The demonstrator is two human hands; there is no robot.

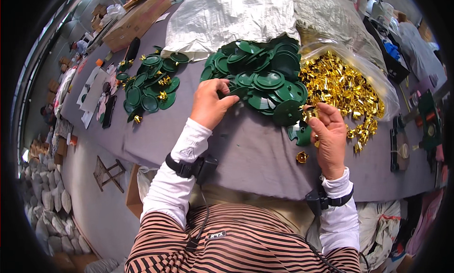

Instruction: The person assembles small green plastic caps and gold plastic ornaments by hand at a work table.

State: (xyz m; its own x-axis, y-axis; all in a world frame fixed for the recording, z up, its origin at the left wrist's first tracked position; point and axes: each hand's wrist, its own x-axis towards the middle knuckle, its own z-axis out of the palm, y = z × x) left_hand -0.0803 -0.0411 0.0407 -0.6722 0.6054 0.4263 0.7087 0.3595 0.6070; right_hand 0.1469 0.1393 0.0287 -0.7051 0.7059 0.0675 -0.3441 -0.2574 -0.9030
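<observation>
My left hand [210,104] is closed at the near left edge of a big heap of green plastic discs [268,80], thumb and fingertips pinching the rim of one green disc [239,91]. On the right, my right hand [329,133] holds a small shiny gold piece [309,113] between thumb and fingers, beside the heap's right end. Behind that hand spreads a pile of gold pieces [338,79], partly on a clear plastic bag. One loose gold piece [301,156] lies on the grey cloth nearer to me.
Green discs with gold pieces on them [150,86] form a smaller pile at the left. White woven sacks [231,20] lie behind the heaps. A phone [109,111] and papers sit at the far left, near a cardboard box [135,22]. Black-green tools [399,143] stand at the right edge.
</observation>
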